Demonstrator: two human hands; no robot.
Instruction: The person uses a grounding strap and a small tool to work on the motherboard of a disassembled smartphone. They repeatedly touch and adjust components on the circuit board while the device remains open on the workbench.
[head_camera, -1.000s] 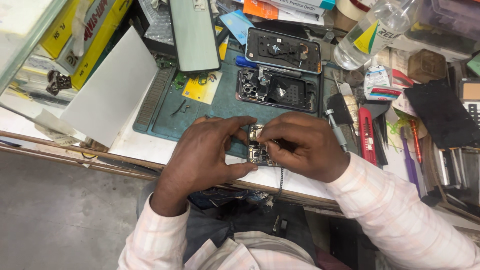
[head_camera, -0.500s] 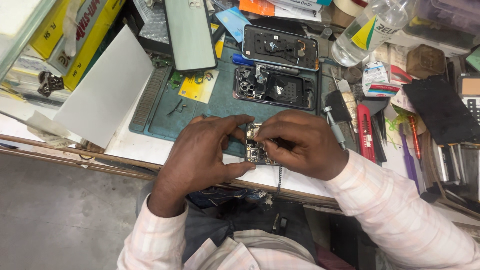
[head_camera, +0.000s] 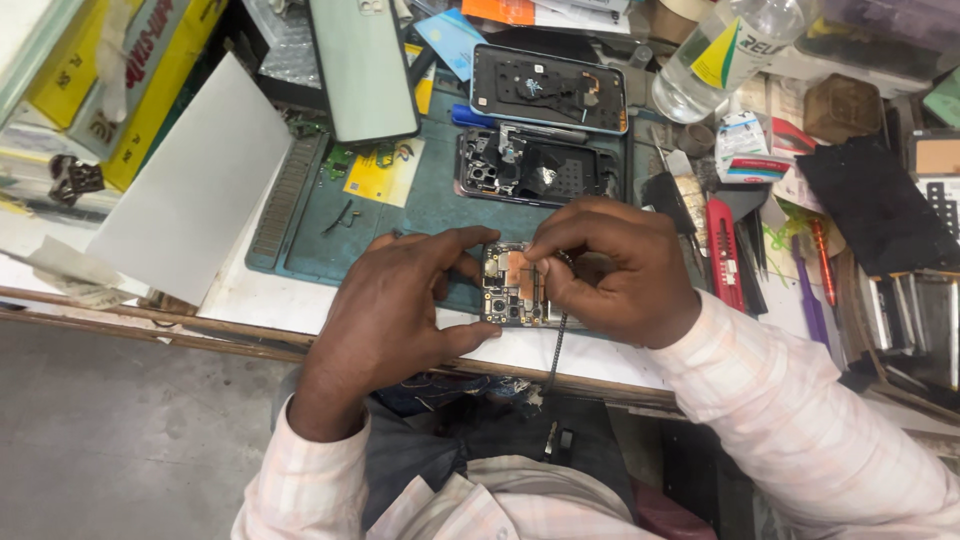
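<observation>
Barely anything shifted: left hand (head_camera: 400, 310) and right hand (head_camera: 610, 270) still pinch the phone circuit board (head_camera: 510, 285) between fingertips; opened phone frame (head_camera: 530, 168) sits just beyond, red-handled tool (head_camera: 722, 255) right.

Surface: a white-topped workbench (head_camera: 265, 298) with a wooden front edge.
Centre: a teal rubber repair mat (head_camera: 420, 205) lies flat on the benchtop.
9 o'clock of the mat: a tilted plain white card sheet (head_camera: 190, 190).
10 o'clock: yellow printed cardboard boxes (head_camera: 130, 70) at the bench's far-left corner.
1 o'clock: a clear plastic bottle with a yellow-and-green label (head_camera: 725, 55), lying on its side.
3 o'clock: a red-handled utility cutter (head_camera: 722, 255), then a black rectangular foam pad (head_camera: 875, 205) farther right.
</observation>
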